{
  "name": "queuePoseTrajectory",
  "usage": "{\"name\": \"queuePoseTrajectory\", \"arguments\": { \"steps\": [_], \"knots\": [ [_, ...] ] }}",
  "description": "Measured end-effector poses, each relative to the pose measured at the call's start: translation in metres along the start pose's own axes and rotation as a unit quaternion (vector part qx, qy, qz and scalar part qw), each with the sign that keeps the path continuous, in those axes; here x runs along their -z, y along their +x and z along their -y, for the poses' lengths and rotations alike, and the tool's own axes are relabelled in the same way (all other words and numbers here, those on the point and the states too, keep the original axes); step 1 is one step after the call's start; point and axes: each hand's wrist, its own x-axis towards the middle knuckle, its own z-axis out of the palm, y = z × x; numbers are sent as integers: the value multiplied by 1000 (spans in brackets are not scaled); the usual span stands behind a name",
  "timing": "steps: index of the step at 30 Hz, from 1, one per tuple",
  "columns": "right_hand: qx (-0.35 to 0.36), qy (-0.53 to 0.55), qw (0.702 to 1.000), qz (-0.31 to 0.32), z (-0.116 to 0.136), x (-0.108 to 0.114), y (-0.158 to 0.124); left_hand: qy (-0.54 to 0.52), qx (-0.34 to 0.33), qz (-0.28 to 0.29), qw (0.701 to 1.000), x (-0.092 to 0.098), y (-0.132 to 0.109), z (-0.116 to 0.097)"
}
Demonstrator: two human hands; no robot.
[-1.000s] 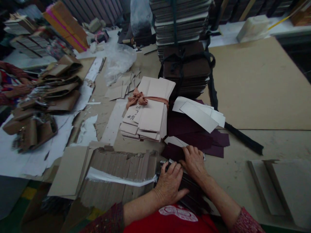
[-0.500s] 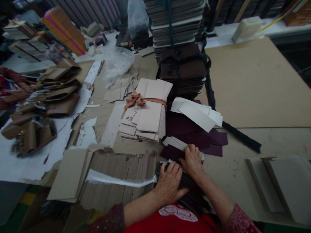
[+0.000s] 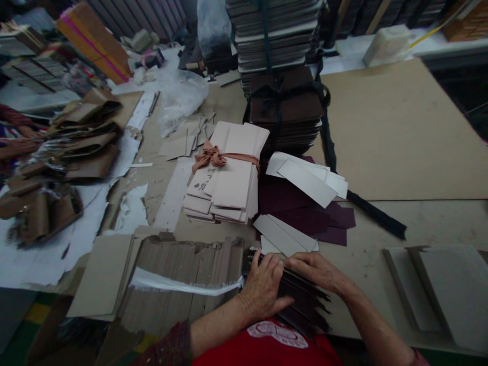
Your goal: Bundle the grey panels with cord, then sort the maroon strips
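My left hand (image 3: 262, 287) lies over the near end of a row of dark maroon strips (image 3: 303, 297), fingers stretched out and thumb apart. To its right, my right hand (image 3: 318, 269) is closed at the far edge of those strips, its fingertips bunched beside the left fingers. The hands partly cover the strips, and what lies under the right fingertips is hidden. Just beyond them are pale grey strips (image 3: 284, 234). Flat maroon pieces (image 3: 292, 198) lie behind, with more pale strips (image 3: 308, 175) on top.
Left of my hands stands a row of grey-brown boards (image 3: 171, 259) with a white band (image 3: 179, 282). Ahead are a tied pale stack (image 3: 232, 168) and a dark tied stack (image 3: 285, 99). Grey boards (image 3: 450, 290) lie at right. Another person's hands (image 3: 19, 145) are near brown bags (image 3: 93, 160).
My right hand has drawn back from the pale strips onto the dark strips. A maroon piece that partly covered those pale strips has gone from there. My left hand has barely moved.
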Motion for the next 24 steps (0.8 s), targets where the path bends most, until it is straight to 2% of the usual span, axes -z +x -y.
{"name": "queuePoseTrajectory", "arguments": {
  "steps": [2,4,8,11,14,18,21,24],
  "knots": [
    [7,-37,992,-121,-7,2,8,-20,4,-4,1000,2,2,1],
    [9,-85,966,-243,-14,0,20,-25,9,6,1000,4,3,1],
    [40,-175,919,-351,-20,0,37,-16,36,61,997,11,7,-1],
    [50,-265,884,-383,-15,9,45,-13,49,70,996,12,8,-2],
    [17,-308,878,-365,-7,16,51,-16,56,70,996,10,8,-2],
    [-5,-348,877,-331,2,12,53,-25,61,62,996,8,7,-1],
    [21,-348,860,-372,9,16,54,-25,62,65,996,8,7,0],
    [54,-348,830,-433,23,41,62,-26,63,76,995,9,7,0]
  ]
}}
